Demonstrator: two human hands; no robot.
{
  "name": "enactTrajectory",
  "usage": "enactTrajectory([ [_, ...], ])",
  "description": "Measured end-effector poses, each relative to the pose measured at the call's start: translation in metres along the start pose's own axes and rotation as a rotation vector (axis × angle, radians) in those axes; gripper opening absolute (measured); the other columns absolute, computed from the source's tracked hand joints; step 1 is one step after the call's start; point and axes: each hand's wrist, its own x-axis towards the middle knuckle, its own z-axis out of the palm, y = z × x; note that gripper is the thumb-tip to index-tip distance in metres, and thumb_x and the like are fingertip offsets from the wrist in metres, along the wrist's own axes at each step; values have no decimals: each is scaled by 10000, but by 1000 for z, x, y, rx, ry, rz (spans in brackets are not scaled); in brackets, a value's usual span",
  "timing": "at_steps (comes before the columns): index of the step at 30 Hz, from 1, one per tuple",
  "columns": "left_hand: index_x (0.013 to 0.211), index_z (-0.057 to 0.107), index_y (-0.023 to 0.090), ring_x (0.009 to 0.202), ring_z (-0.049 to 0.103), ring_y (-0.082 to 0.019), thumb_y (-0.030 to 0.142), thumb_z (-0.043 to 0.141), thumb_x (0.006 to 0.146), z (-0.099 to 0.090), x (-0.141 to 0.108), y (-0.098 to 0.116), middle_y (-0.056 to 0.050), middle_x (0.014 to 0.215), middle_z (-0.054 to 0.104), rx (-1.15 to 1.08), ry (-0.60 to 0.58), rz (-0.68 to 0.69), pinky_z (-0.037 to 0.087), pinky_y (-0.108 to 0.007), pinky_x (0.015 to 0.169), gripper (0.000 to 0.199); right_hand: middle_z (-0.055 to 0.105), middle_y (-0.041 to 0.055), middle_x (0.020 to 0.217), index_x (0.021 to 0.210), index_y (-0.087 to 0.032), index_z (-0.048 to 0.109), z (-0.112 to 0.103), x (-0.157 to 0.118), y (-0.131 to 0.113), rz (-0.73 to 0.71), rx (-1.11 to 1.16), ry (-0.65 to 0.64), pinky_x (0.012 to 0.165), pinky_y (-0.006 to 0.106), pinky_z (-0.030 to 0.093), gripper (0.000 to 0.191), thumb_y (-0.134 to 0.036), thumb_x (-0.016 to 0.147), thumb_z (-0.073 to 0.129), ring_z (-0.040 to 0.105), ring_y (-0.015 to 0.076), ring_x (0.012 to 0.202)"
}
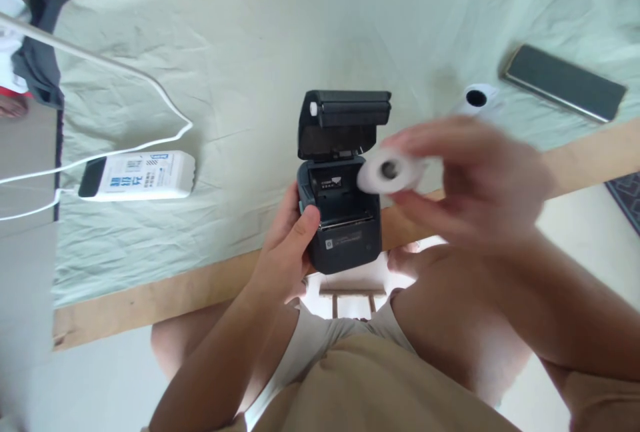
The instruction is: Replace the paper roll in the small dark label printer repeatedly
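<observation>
White power bank (145, 179): is lying on the cloth-covered surface (240, 105), well apart from my hands.
Left hand (286, 240): my fingers are gripping the black device (345, 249) by its left side, thumb pressing near the bay's corner.
Device's lid (345, 111): is standing open on the far side, leaving the bay (345, 207) facing up.
White roll (375, 173): is overlapping the bay's right rim in my view; I cannot tell whether they are touching. Its hollow end is facing me, the long axis running away from my eyes.
Right hand (480, 185): blurred, nearer the roll, my fingers are pinching it, the roll lying to their left.
Second roll (477, 100): is resting beyond that hand.
Dark slab (565, 83): is lying rightmost.
</observation>
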Motion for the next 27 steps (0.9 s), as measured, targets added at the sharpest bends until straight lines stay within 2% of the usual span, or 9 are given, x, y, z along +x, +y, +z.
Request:
enactTrajectory([
  [6, 1343, 690, 311, 744, 735, -148, 522, 773, 908, -1, -2, 1, -29, 1072, 776, 33, 18, 27, 600, -189, 535, 491, 796, 8, 943, 1001, -288, 709, 30, 8, -20, -129, -66, -44, 817, 346, 519, 85, -251, 940, 663, 748, 197, 918],
  [11, 1270, 718, 283, 864, 757, -165, 505, 748, 935, 2, -1, 1, -33, 1079, 776, 42, 44, 71, 605, -202, 636, 404, 821, -27, 918, 866, -259, 681, 38, 5, -30, -293, -95, 105, 788, 338, 500, 166, -112, 934, 642, 774, 166, 895],
  [15, 1237, 710, 254, 829, 739, -161, 513, 774, 906, -1, 2, 1, -32, 1012, 764, 58, 17, 105, 582, -210, 628, 425, 815, -38, 870, 833, -267, 679, 38, -2, -40, -339, -74, 122, 742, 351, 494, 164, -167, 961, 652, 754, 157, 863],
  [19, 1234, 678, 241, 808, 724, -167, 414, 888, 786, -3, 4, 1, -26, 993, 757, 64, -88, 143, 599, -242, 672, 524, 813, -31, 892, 874, -238, 698, 43, -7, -38, -422, -17, 12, 760, 377, 489, 107, -267, 976, 685, 749, 166, 905],
  [23, 1258, 672, 255, 968, 759, -205, 236, 890, 773, -4, 6, 0, -33, 1088, 782, 88, -105, 153, 638, -288, 827, 532, 825, -33, 913, 912, -240, 708, 44, -7, -32, -441, 13, -27, 796, 380, 481, 144, -353, 996, 677, 742, 177, 936],
  [27, 1256, 665, 243, 1040, 766, -248, 243, 898, 752, -3, 5, 0, -54, 1121, 790, 103, -86, 137, 647, -324, 855, 555, 817, -60, 881, 884, -259, 676, 42, -6, -33, -416, -29, -11, 789, 367, 482, 134, -303, 1010, 664, 731, 157, 923],
])
